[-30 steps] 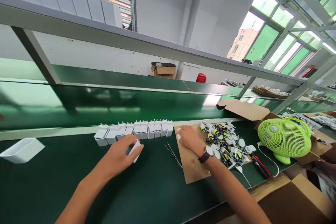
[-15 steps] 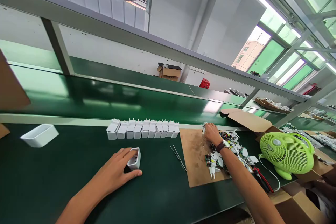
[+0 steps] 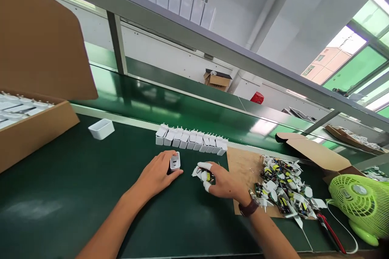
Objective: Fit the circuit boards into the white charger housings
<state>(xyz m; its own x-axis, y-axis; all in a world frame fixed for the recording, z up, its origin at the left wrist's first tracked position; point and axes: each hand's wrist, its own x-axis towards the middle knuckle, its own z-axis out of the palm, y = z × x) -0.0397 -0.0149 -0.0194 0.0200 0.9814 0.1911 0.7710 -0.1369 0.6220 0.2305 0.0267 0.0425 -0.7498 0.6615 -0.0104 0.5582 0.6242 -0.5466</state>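
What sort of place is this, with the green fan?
Probably an electronics factory, judging by the row of small white plastic cases, the heap of circuit boards with white and yellow parts and the long dark-green workbench.

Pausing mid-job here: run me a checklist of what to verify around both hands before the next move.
1. Left hand on the white housing: ok, fingers and thumb bracket it.
2. Housing opening unobstructed: ok, its inside shows.
3. Right hand holding the circuit-board piece: ok.
4. Piece apart from the housing: ok, a gap shows between them.
5. Piece undamaged: cannot tell, too small and partly covered by fingers.
6. Cutters away from both hands: ok, at the far right.
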